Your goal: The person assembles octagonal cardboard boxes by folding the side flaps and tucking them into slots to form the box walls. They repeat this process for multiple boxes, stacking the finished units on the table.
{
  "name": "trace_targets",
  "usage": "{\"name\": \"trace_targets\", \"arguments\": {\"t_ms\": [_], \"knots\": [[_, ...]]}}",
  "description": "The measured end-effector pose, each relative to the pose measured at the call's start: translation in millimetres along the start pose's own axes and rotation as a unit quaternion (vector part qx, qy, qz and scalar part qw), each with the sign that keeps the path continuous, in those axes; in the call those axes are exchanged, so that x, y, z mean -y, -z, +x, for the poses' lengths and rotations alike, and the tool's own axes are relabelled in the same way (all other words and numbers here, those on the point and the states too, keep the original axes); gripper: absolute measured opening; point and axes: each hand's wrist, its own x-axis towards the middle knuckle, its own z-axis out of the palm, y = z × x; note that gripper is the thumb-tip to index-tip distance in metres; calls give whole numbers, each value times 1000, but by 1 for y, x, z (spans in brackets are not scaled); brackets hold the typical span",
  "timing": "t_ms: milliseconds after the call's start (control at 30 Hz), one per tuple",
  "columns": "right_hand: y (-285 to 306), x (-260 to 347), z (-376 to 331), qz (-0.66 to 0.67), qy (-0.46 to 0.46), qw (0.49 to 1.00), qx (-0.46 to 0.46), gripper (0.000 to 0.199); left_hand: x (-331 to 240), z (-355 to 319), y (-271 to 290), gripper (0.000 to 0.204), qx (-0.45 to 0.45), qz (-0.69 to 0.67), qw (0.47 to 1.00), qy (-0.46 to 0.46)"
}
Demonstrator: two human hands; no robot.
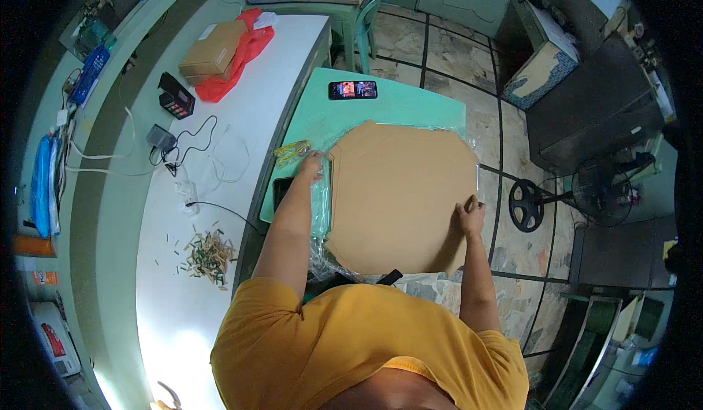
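A large brown cardboard sheet (pixel 403 197) with cut corners lies flat on the light green table (pixel 300 113). At its left edge, clear plastic wrap (pixel 320 208) spreads out and shows again below the lower left corner. My left hand (pixel 312 167) is on this plastic beside the cardboard, its fingers curled and partly hard to make out. My right hand (pixel 471 216) pinches the sheet's right edge, thumb toward its top face. Next to my left hand lies a yellow patterned strip (pixel 291 153), and a dark phone-like object (pixel 281 191) sits near that forearm.
A lit phone (pixel 352 90) lies at the table's far end. On the white counter (pixel 176 241) at left are a heap of small sticks (pixel 209 256), cables, an adapter (pixel 160 137), a black box (pixel 176 96) and a cardboard box (pixel 212 52) on red plastic. A fan (pixel 600 190) stands at right.
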Motion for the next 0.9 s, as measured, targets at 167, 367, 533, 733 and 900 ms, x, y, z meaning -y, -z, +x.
{"name": "trace_targets", "arguments": {"t_ms": [167, 367, 533, 733, 900], "knots": [[-11, -25, 7, 61, -51, 994, -73, 65, 36, -29, 5, 36, -162, 243, 897, -333], [0, -42, 16, 16, 9, 1000, 3, 48, 93, -119, -46, 37, -117, 377, 864, -312], [-9, -39, 2, 39, 48, 995, -79, 47, 102, -117, -72, 37, -174, 382, 865, -276], [21, -32, -15, 493, -96, 864, -41, 26, 92, -146, -70, 29, -157, 86, 958, -223], [109, -18, -18, 601, -43, 798, 7, 24, 48, -219, -60, 28, -7, -220, 942, -255]]}}
